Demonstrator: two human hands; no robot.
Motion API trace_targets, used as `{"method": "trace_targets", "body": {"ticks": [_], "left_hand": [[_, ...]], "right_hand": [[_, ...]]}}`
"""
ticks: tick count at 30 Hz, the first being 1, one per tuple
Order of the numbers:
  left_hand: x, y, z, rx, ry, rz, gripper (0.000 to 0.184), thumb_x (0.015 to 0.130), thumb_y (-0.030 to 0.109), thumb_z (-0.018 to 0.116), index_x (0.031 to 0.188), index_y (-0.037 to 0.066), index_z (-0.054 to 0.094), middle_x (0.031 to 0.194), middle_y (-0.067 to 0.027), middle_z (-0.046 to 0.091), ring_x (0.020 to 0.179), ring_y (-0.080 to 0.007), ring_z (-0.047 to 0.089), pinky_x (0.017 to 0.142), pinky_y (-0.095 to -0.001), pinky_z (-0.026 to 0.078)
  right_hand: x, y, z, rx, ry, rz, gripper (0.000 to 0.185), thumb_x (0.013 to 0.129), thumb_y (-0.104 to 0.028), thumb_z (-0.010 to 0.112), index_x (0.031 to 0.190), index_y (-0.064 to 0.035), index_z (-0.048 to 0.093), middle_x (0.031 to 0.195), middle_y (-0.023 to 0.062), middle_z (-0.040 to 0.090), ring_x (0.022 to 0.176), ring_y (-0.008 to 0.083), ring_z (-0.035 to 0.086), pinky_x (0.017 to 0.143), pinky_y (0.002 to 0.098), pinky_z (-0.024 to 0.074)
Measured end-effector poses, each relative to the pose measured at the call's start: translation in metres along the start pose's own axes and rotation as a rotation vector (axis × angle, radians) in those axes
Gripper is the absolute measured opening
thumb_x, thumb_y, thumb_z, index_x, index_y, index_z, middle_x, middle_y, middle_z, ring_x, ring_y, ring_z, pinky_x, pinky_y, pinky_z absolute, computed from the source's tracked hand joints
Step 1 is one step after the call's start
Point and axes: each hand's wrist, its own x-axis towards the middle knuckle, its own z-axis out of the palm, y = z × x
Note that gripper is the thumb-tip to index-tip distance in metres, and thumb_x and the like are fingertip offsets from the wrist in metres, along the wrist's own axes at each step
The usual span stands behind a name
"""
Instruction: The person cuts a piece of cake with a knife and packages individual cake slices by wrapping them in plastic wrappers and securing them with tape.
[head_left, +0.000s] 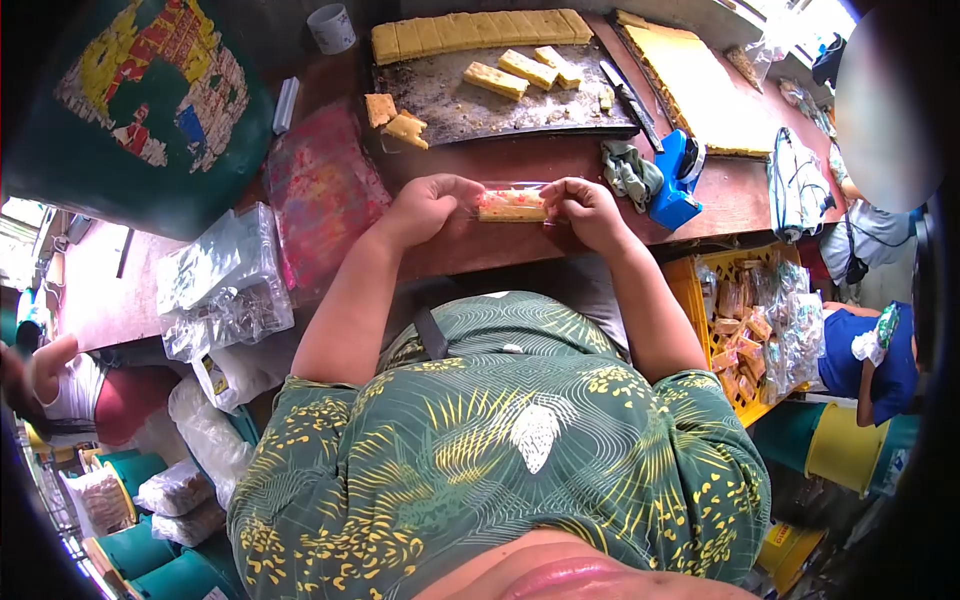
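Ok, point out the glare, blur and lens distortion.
Head view: strong light washes out the large slab at upper right; a pale, blurred round shape hides what lies behind it; fisheye distortion curves the table; edges fall to black; the wrapped piece reads fairly clearly.

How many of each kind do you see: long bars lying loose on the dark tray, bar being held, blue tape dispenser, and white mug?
Loose long bars: 3
Held bar: 1
Blue tape dispenser: 1
White mug: 1
Total: 6

Small bakery workshop, cake trays (500, 115)
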Motion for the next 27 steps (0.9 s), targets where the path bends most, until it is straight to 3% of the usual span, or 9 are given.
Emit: {"method": "trace_targets", "body": {"ticks": [4, 7, 10, 11, 15, 18, 22, 26, 27], "left_hand": [[-0.01, 0.015, 0.013, 0.162, 0.148, 0.067, 0.019, 0.097, 0.009, 0.069, 0.113, 0.004, 0.077, 0.104, -0.0044, 0.075, 0.103, -0.0173, 0.068, 0.097, -0.0346, 0.052], [-0.023, 0.027, 0.014, 0.94, 0.318, 0.358, 0.014, 0.092, 0.017, 0.075, 0.102, 0.009, 0.08, 0.109, -0.0057, 0.073, 0.114, -0.0261, 0.063, 0.103, -0.0404, 0.046], [-0.031, 0.03, 0.012, 0.928, 0.3, 0.256, 0.014, 0.088, 0.024, 0.079, 0.094, 0.011, 0.08, 0.115, -0.0071, 0.067, 0.122, -0.0316, 0.055, 0.105, -0.0446, 0.042], [-0.03, 0.022, 0.01, 0.919, 0.294, 0.249, 0.014, 0.088, 0.024, 0.079, 0.092, 0.011, 0.079, 0.116, -0.0068, 0.066, 0.122, -0.0309, 0.055, 0.105, -0.0443, 0.043], [-0.024, 0.005, 0.011, 0.957, 0.333, 0.201, 0.014, 0.087, 0.024, 0.078, 0.09, 0.011, 0.077, 0.116, -0.0067, 0.065, 0.12, -0.03, 0.054, 0.104, -0.043, 0.044], [-0.017, 0.004, 0.007, 0.888, 0.291, 0.313, 0.012, 0.086, 0.022, 0.077, 0.091, 0.011, 0.077, 0.112, -0.0074, 0.067, 0.118, -0.0295, 0.056, 0.105, -0.0452, 0.043], [-0.03, 0.021, 0.017, 1.053, 0.178, 0.308, 0.013, 0.084, 0.018, 0.076, 0.096, 0.013, 0.077, 0.109, -0.008, 0.068, 0.116, -0.0264, 0.058, 0.106, -0.0524, 0.04], [-0.052, 0.011, 0.033, 1.132, 0.216, 0.384, 0.01, 0.086, 0.017, 0.074, 0.094, 0.019, 0.078, 0.101, 0.0008, 0.07, 0.116, -0.0232, 0.059, 0.106, -0.0559, 0.038], [-0.047, 0.013, 0.031, 1.161, 0.161, 0.31, 0.008, 0.086, 0.019, 0.075, 0.093, 0.019, 0.079, 0.103, 0.0014, 0.069, 0.115, -0.0231, 0.059, 0.104, -0.0554, 0.039]], "right_hand": [[-0.004, -0.008, 0.012, 0.0, 0.11, 0.059, 0.017, 0.095, -0.013, 0.078, 0.11, -0.0051, 0.079, 0.09, 0.0028, 0.072, 0.079, 0.0071, 0.061, 0.073, 0.0266, 0.0528], [-0.009, -0.021, 0.004, -0.397, 0.121, -0.129, 0.014, 0.09, -0.017, 0.082, 0.101, -0.0073, 0.081, 0.091, 0.0051, 0.071, 0.08, 0.0143, 0.064, 0.074, 0.0318, 0.054], [-0.007, -0.008, -0.009, -0.634, 0.121, -0.359, 0.015, 0.088, -0.023, 0.084, 0.093, -0.0082, 0.081, 0.091, 0.0085, 0.069, 0.084, 0.0249, 0.064, 0.076, 0.0378, 0.0542], [-0.006, -0.001, -0.009, -0.569, 0.113, -0.317, 0.015, 0.086, -0.018, 0.086, 0.09, -0.0055, 0.078, 0.089, 0.0079, 0.063, 0.085, 0.0245, 0.061, 0.078, 0.0354, 0.0522], [-0.001, -0.015, -0.015, -0.946, 0.12, -0.17, 0.02, 0.078, -0.021, 0.089, 0.088, -0.008, 0.078, 0.097, 0.0112, 0.065, 0.094, 0.0305, 0.064, 0.084, 0.0401, 0.0551], [0.002, -0.006, -0.01, -0.825, 0.266, -0.413, 0.02, 0.075, -0.021, 0.089, 0.089, -0.0109, 0.079, 0.096, 0.0102, 0.066, 0.096, 0.0315, 0.065, 0.084, 0.0424, 0.0554], [-0.016, -0.009, -0.003, -1.02, 0.132, -0.459, 0.024, 0.076, -0.009, 0.08, 0.099, -0.0166, 0.081, 0.107, 0.0075, 0.069, 0.104, 0.0305, 0.064, 0.089, 0.0445, 0.0531], [-0.051, -0.021, 0.02, -1.109, 0.096, -0.32, 0.035, 0.081, -0.015, 0.075, 0.115, -0.0229, 0.079, 0.12, 0.0021, 0.067, 0.119, 0.0276, 0.059, 0.103, 0.046, 0.0445], [-0.046, -0.018, 0.015, -1.163, 0.07, -0.337, 0.029, 0.083, -0.021, 0.076, 0.112, -0.0238, 0.079, 0.116, 0.0015, 0.068, 0.118, 0.0279, 0.059, 0.101, 0.0463, 0.0451]]}}
